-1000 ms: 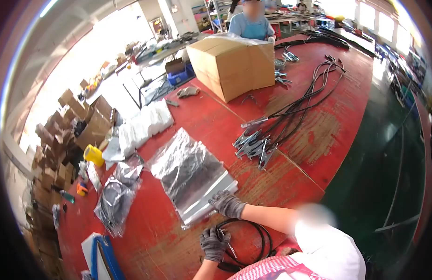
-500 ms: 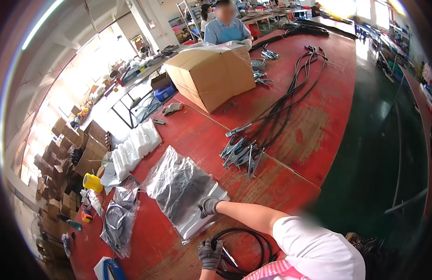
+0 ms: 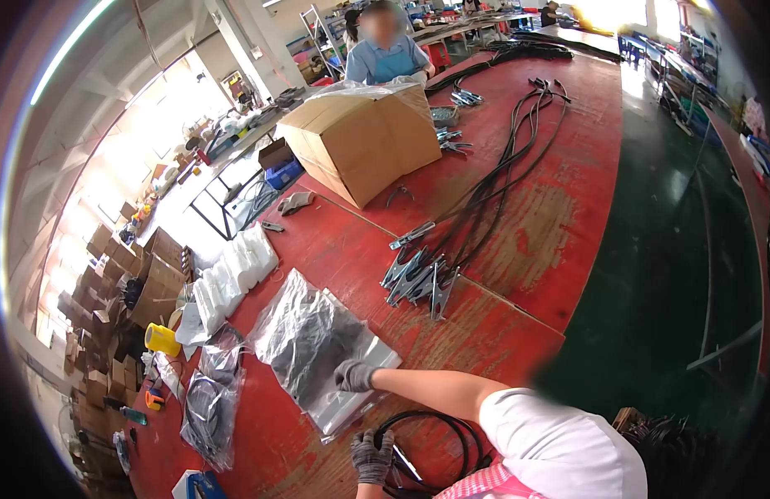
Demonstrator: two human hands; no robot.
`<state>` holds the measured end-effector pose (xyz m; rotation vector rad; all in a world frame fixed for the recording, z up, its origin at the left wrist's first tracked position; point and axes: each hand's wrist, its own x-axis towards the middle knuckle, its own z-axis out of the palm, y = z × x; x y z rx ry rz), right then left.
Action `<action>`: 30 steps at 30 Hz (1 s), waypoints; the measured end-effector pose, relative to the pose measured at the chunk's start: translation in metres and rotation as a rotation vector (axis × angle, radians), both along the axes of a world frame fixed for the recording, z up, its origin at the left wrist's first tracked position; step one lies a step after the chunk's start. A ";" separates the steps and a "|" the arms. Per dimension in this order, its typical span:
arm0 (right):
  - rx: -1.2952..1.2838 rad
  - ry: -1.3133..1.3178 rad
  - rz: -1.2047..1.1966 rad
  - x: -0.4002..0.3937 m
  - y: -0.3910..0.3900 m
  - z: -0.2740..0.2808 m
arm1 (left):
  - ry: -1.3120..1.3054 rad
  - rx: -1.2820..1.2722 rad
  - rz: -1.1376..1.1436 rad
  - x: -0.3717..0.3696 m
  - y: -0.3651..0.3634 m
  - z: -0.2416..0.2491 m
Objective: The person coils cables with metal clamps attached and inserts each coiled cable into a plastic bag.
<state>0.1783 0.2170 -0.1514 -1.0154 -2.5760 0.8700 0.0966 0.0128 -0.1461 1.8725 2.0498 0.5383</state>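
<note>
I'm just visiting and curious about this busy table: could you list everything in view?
Table: one, red, fills the middle.
Box: one, brown cardboard, far end of the table.
Clamps: a bunch, metal, mid-table, on black leads.
Bags: a stack, clear plastic, near edge.
Packed bag: one, clear with dark contents, left of the stack.
Coil: one, black cable, nearest edge.
Tape roll: one, yellow, off the left edge.
Cartons: many, brown, floor at left.
Co-worker: one, blue shirt, behind the box.
Right hand: grey glove, on the bags.
Left hand: grey glove, grip on the coil.
</note>
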 end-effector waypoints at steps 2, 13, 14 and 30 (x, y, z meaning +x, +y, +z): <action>-0.032 0.222 0.022 0.011 -0.033 0.033 | 0.001 -0.005 -0.003 0.001 0.007 -0.003; -0.093 0.371 -0.253 0.037 -0.071 0.026 | -1.150 0.069 0.418 -0.041 0.035 -0.024; -0.014 0.400 -0.279 0.041 -0.073 0.039 | -1.236 -0.002 0.400 -0.047 0.029 -0.025; 0.777 0.243 0.201 0.043 -0.073 0.074 | 0.510 0.542 -0.121 -0.075 0.058 0.022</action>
